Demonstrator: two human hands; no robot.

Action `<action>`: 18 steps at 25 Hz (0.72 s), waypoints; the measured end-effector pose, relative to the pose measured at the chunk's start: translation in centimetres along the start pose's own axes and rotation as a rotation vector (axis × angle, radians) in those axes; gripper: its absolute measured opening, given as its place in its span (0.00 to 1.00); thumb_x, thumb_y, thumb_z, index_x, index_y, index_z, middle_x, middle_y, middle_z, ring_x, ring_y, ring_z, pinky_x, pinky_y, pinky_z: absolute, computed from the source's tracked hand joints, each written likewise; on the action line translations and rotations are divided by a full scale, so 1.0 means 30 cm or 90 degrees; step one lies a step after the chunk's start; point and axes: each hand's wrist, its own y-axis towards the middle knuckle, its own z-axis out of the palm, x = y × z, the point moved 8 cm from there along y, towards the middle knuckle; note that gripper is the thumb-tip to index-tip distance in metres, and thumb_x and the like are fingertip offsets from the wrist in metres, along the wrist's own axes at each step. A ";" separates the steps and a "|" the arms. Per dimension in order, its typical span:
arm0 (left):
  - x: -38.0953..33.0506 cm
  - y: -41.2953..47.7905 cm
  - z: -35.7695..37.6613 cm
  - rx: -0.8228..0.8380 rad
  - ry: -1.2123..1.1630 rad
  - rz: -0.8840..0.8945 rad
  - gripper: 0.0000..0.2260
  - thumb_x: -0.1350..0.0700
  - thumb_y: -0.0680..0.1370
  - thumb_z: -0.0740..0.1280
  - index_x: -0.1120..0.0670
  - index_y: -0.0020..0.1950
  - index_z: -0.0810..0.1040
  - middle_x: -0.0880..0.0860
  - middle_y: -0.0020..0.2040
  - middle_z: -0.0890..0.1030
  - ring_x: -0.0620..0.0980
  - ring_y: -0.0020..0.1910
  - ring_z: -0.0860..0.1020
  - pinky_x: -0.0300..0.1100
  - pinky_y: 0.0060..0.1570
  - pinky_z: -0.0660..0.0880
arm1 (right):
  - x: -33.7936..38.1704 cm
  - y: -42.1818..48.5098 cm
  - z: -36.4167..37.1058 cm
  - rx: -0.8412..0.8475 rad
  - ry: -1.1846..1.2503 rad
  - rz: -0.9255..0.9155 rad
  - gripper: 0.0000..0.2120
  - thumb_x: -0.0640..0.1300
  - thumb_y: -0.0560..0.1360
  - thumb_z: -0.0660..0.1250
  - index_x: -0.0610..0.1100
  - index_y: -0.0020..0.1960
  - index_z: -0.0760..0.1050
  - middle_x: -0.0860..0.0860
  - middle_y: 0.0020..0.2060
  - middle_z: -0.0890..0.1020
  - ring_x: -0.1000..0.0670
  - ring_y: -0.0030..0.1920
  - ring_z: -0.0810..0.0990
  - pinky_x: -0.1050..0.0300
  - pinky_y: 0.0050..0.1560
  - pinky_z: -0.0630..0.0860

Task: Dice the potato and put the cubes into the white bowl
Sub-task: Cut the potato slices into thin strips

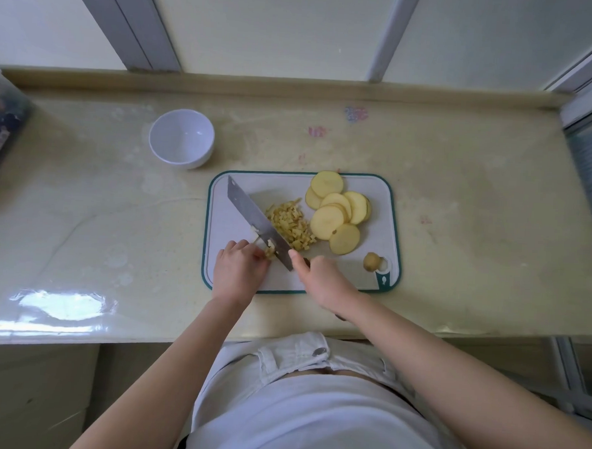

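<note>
White bowl (181,138): one.
Cutting board (226,227): one.
Cleaver (250,210): one.
Round potato slices (327,222): about seven; they overlap, so the count is uncertain.
Potato end piece (371,261): one.
Pile of potato cubes (293,224): one, with too many cubes to count.
Potato strips (270,252) at the blade: a small bunch, number unclear.
Hands: two, the left hand (238,272) and the right hand (322,280).

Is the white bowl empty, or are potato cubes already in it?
Empty: the white bowl shows only its bare white inside, and the diced potato lies piled on the cutting board.
</note>
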 end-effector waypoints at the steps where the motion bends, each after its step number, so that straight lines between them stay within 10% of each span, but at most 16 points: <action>1: -0.001 -0.001 0.001 -0.005 0.005 0.007 0.05 0.58 0.71 0.71 0.58 0.44 0.84 0.57 0.39 0.81 0.59 0.44 0.75 0.48 0.44 0.68 | -0.008 0.007 -0.006 0.010 0.023 0.004 0.28 0.61 0.80 0.52 0.43 0.29 0.62 0.47 0.26 0.67 0.49 0.26 0.65 0.54 0.32 0.65; 18: 0.050 0.000 -0.027 -0.042 0.016 -0.045 0.12 0.60 0.74 0.67 0.59 0.57 0.78 0.59 0.53 0.75 0.60 0.54 0.72 0.48 0.53 0.66 | 0.012 -0.028 0.016 -0.016 0.017 -0.017 0.29 0.61 0.80 0.53 0.39 0.32 0.66 0.42 0.28 0.70 0.46 0.28 0.67 0.53 0.35 0.67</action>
